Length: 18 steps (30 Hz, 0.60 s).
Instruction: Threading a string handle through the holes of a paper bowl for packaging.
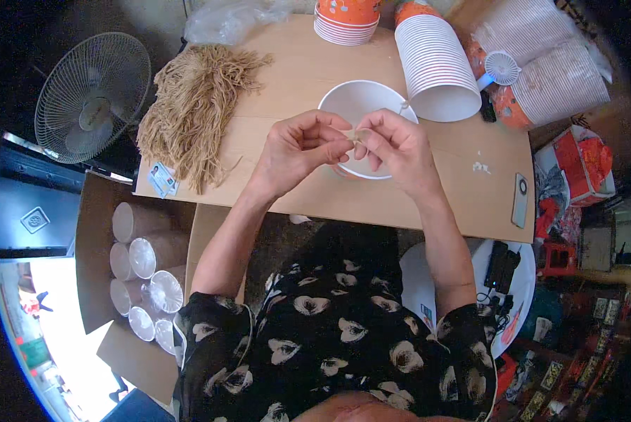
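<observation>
Over the near side of a white paper bucket (357, 95), my left hand (307, 149) and my right hand (394, 144) meet, fingertips almost touching. Both are closed in a pinch on a small piece of tan cord (357, 138), mostly hidden by the fingers. Its colour matches the big bundle of tan cords (192, 105) heaped at the table's left side. A short cord end (404, 105) shows at the bucket's right rim. What lies deeper in the bucket is covered by my hands.
Stacked white paper buckets (438, 67) lie right of the bucket, near a small blue handheld fan (501, 69). Another orange stack (347, 21) stands at the back. A phone (519, 200) lies at the right edge, a large fan (94, 98) stands left, and a carton (94, 232) holds wrapped stacks.
</observation>
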Tool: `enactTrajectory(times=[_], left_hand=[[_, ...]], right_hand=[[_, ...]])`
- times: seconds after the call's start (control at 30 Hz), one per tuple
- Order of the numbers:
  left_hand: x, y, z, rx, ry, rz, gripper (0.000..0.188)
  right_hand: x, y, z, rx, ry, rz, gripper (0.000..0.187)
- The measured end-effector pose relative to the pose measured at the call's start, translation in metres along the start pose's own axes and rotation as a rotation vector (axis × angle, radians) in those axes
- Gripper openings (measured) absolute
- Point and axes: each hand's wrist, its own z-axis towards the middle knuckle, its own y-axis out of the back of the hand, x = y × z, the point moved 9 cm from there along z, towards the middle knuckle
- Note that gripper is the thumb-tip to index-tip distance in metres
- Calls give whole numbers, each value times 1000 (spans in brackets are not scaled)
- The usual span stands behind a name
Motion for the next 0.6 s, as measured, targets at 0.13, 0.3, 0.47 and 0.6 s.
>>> enactTrajectory(times=[0.13,0.3,0.47,0.6], left_hand=[[0,0,0,1,8,31,24],[-4,-5,-1,28,-21,100,28],[-10,-4,1,-29,-52,234,17],[-21,-3,-1,-5,-130,424,14]], right_hand=[[3,6,-2,-80,19,-98,10],[13,3,-5,-113,175,-114,10],[21,3,-12,-103,178,-191,9],[38,3,-21,-12,206,-593,10]])
